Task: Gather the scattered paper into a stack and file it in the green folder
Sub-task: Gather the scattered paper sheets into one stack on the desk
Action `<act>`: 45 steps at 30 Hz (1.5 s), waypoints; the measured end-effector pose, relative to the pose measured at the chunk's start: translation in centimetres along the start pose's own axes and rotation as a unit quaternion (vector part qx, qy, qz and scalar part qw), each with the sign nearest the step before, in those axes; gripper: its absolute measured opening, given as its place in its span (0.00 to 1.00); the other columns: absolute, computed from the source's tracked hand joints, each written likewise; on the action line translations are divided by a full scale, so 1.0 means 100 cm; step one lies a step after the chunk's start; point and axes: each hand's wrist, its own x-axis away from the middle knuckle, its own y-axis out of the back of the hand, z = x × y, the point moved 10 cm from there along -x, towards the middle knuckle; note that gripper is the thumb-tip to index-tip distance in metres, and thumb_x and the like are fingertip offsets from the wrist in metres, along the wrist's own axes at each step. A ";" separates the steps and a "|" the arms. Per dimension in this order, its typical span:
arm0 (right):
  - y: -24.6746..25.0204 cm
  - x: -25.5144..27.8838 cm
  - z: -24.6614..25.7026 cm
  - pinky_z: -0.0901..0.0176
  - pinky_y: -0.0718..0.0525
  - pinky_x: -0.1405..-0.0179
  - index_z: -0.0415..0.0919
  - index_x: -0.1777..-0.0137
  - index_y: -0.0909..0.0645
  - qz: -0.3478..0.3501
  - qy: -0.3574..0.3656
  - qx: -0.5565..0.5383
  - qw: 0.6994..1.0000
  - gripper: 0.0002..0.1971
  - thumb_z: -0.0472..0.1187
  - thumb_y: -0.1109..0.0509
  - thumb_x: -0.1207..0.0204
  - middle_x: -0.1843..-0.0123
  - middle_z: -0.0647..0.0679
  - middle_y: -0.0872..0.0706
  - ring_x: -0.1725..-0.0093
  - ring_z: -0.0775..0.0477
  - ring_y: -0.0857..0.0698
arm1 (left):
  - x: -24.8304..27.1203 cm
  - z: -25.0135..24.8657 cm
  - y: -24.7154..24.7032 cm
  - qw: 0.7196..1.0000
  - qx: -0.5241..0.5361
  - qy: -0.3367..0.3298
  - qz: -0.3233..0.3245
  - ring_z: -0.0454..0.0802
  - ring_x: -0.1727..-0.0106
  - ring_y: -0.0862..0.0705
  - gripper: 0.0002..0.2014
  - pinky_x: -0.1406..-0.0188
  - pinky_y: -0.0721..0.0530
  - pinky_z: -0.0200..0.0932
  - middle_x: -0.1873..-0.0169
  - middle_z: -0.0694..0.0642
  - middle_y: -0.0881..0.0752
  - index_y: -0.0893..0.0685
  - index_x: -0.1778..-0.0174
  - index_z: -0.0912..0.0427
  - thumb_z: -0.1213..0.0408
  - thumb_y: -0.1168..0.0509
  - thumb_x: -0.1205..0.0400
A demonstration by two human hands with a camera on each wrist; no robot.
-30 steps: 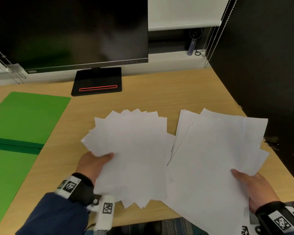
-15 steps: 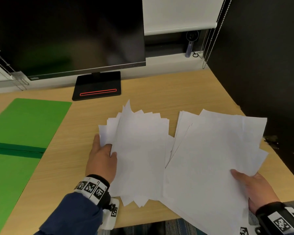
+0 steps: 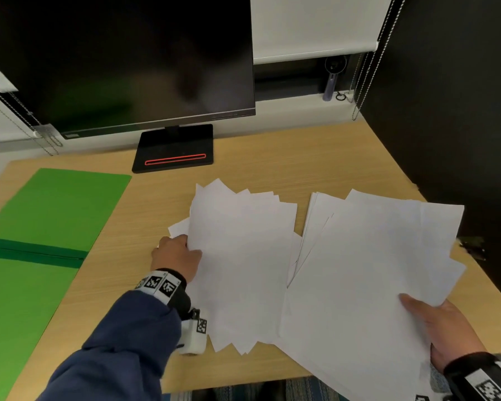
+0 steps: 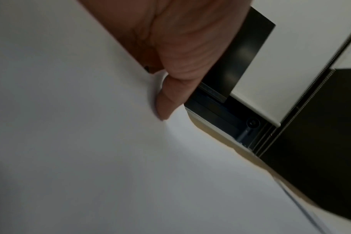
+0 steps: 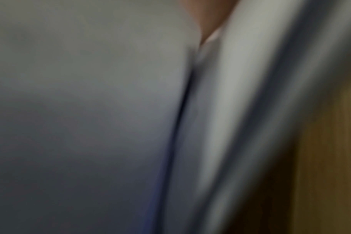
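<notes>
Two fanned bundles of white paper lie on the wooden desk. My left hand grips the left bundle at its left edge; in the left wrist view my thumb presses on the top sheet while the fingers are hidden under it. The right bundle overhangs the desk's near edge, and my right hand holds its lower right corner, thumb on top. The right wrist view is blurred and shows only paper. The green folder lies open flat at the far left.
A dark monitor on a black stand stands at the back of the desk. A black partition walls off the right side. Blind cords hang at the back right. Bare wood lies between folder and papers.
My left hand has slid up along the left bundle's edge and pushed its fanned sheets closer together, turning them more upright. The right hand and its bundle have hardly moved.
</notes>
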 end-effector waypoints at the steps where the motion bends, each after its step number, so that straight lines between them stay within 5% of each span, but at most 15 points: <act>1: 0.000 0.000 0.002 0.54 0.19 0.60 0.29 0.34 0.20 0.004 0.001 0.000 1.000 0.16 0.30 0.30 0.20 0.50 0.37 0.11 0.57 0.39 0.13 | -0.003 -0.001 0.002 0.999 0.036 0.010 0.010 0.62 0.49 0.15 0.10 0.46 0.16 0.50 0.50 0.61 0.12 0.15 0.52 0.59 0.56 0.33 0.22; 6: -0.002 -0.001 0.003 0.54 0.20 0.60 0.36 0.42 0.18 0.008 0.008 -0.001 1.000 0.08 0.29 0.30 0.20 0.63 0.43 0.07 0.57 0.39 0.13 | -0.011 0.000 0.004 0.978 0.200 0.040 0.033 0.63 0.48 0.12 0.09 0.45 0.14 0.52 0.49 0.60 0.10 0.12 0.49 0.60 0.64 0.26 0.22; 10: 0.000 -0.008 -0.005 0.47 0.16 0.47 0.44 0.47 0.17 0.016 0.004 -0.017 1.000 0.09 0.30 0.29 0.21 0.46 0.37 0.10 0.50 0.34 0.12 | -0.012 0.001 -0.005 0.946 0.313 0.046 0.072 0.65 0.47 0.10 0.09 0.38 0.14 0.64 0.48 0.62 0.08 0.12 0.56 0.54 0.68 0.21 0.27; 13: 0.001 -0.012 -0.007 0.44 0.16 0.44 0.38 0.35 0.19 0.021 0.007 -0.021 1.000 0.15 0.30 0.29 0.21 0.41 0.34 0.11 0.45 0.32 0.12 | -0.014 0.009 -0.007 0.923 0.378 0.046 0.058 0.63 0.45 0.10 0.23 0.38 0.15 0.66 0.46 0.59 0.08 0.12 0.44 0.56 0.60 0.18 0.35; 16: -0.001 -0.013 -0.007 0.41 0.17 0.40 0.43 0.40 0.17 0.030 0.010 -0.020 0.999 0.13 0.30 0.29 0.21 0.42 0.38 0.10 0.44 0.32 0.12 | -0.001 0.009 -0.017 0.891 0.440 0.068 0.090 0.65 0.42 0.11 0.22 0.36 0.16 0.66 0.43 0.64 0.09 0.14 0.37 0.63 0.69 0.21 0.27; 20: 0.001 -0.014 -0.009 0.32 0.20 0.32 0.48 0.45 0.16 0.030 0.011 -0.006 0.999 0.12 0.30 0.29 0.21 0.43 0.39 0.09 0.43 0.33 0.11 | 0.005 0.007 -0.015 0.909 0.405 0.043 0.085 0.67 0.45 0.11 0.14 0.38 0.16 0.69 0.45 0.68 0.10 0.13 0.44 0.64 0.72 0.24 0.25; 22: 0.002 -0.015 -0.010 0.31 0.20 0.32 0.49 0.45 0.15 0.027 0.010 -0.001 1.000 0.12 0.31 0.28 0.21 0.46 0.40 0.07 0.43 0.33 0.10 | 0.009 -0.001 0.016 0.924 0.379 0.015 0.034 0.66 0.51 0.09 0.11 0.44 0.12 0.65 0.47 0.69 0.09 0.13 0.49 0.65 0.69 0.24 0.25; 24: 0.003 -0.017 -0.012 0.31 0.19 0.32 0.48 0.44 0.15 0.027 0.007 0.000 1.000 0.12 0.32 0.27 0.22 0.47 0.41 0.06 0.43 0.33 0.10 | 0.015 -0.010 0.058 0.924 0.380 -0.022 -0.025 0.54 0.67 0.09 0.04 0.62 0.12 0.47 0.54 0.70 0.08 0.15 0.60 0.65 0.71 0.27 0.23; 27: 0.004 -0.020 -0.017 0.30 0.19 0.33 0.46 0.42 0.14 0.029 -0.002 -0.005 1.000 0.11 0.33 0.27 0.22 0.45 0.40 0.07 0.43 0.32 0.10 | 0.024 -0.015 0.119 0.907 0.408 -0.065 -0.081 0.36 0.86 0.18 0.13 0.80 0.19 0.32 0.74 0.59 0.08 0.18 0.71 0.65 0.72 0.30 0.20; 29: 0.004 -0.022 -0.019 0.29 0.18 0.34 0.45 0.42 0.13 0.037 -0.002 -0.007 0.999 0.11 0.33 0.27 0.22 0.46 0.40 0.06 0.44 0.32 0.09 | 0.011 -0.008 0.145 0.892 0.438 -0.083 -0.074 0.41 0.81 0.14 0.11 0.61 0.10 0.48 0.73 0.54 0.08 0.12 0.71 0.64 0.66 0.25 0.23; 30: 0.003 -0.022 -0.019 0.29 0.18 0.34 0.44 0.41 0.13 0.042 -0.001 -0.010 0.999 0.12 0.33 0.27 0.22 0.46 0.40 0.06 0.44 0.31 0.09 | 0.003 -0.002 0.151 0.879 0.468 -0.076 -0.052 0.46 0.74 0.09 0.07 0.50 0.12 0.62 0.63 0.58 0.05 0.08 0.66 0.60 0.60 0.21 0.27; 32: 0.002 -0.023 -0.019 0.29 0.18 0.34 0.42 0.40 0.14 0.045 -0.003 -0.013 0.999 0.12 0.32 0.28 0.22 0.45 0.38 0.06 0.44 0.31 0.09 | -0.021 0.014 0.144 0.862 0.505 -0.035 0.025 0.61 0.51 0.07 0.32 0.42 0.17 0.74 0.39 0.69 0.11 0.10 0.43 0.62 0.49 0.14 0.40; 34: 0.001 -0.024 -0.020 0.29 0.17 0.35 0.41 0.40 0.14 0.045 -0.004 -0.013 0.999 0.12 0.32 0.27 0.22 0.46 0.37 0.06 0.45 0.30 0.09 | -0.026 0.002 0.130 0.854 0.513 -0.015 0.091 0.69 0.38 0.12 0.52 0.45 0.15 0.72 0.34 0.70 0.14 0.17 0.30 0.67 0.47 0.12 0.49; 40: 0.001 -0.023 -0.018 0.29 0.17 0.35 0.37 0.37 0.15 0.040 -0.004 -0.013 0.999 0.14 0.32 0.26 0.23 0.44 0.35 0.07 0.45 0.30 0.09 | 0.035 -0.130 0.042 0.831 0.476 -0.118 0.265 0.65 0.42 0.10 0.32 0.46 0.10 0.60 0.39 0.66 0.10 0.16 0.31 0.64 0.81 0.25 0.34; 45: 0.000 -0.015 -0.012 0.43 0.12 0.45 0.38 0.37 0.15 0.033 -0.015 -0.043 0.998 0.13 0.41 0.29 0.19 0.44 0.35 0.07 0.50 0.35 0.08 | 0.057 -0.159 -0.079 0.905 0.317 -0.111 0.261 0.59 0.48 0.11 0.18 0.54 0.15 0.46 0.36 0.66 0.13 0.16 0.35 0.63 0.80 0.33 0.19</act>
